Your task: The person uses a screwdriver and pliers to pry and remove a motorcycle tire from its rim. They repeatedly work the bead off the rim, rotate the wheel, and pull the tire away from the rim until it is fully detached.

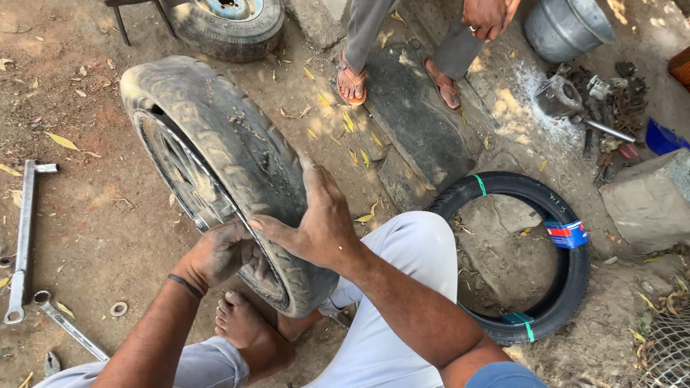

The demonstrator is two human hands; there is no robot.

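Two long metal tools lie at the far left on the dirt: a wheel wrench (24,237) and, nearer me, a spanner (66,325) with a small washer (118,309) beside it. Next comes the worn tyre (230,154), standing upright on the ground between my knees and leaning slightly away. Its tread is grey with dust, the blocks rubbed shallow, and the dark rim with its spokes shows on the side facing left. My left hand (219,253) grips the lower sidewall where rubber meets rim, fingers curled and pressed together against the edge. My bare foot (241,322) sits just under the tyre. My right hand (316,219) lies flat on the tread near the bottom, fingers spread wide, thumb pointing up. Farther right, a new black tyre (568,276) lies flat on the ground, wrapped with green bands and a red-and-blue label. Above it another person stands in sandals (351,80) on a dark rubber strip (413,122). A metal bucket (566,27) and scattered parts sit at the upper right.
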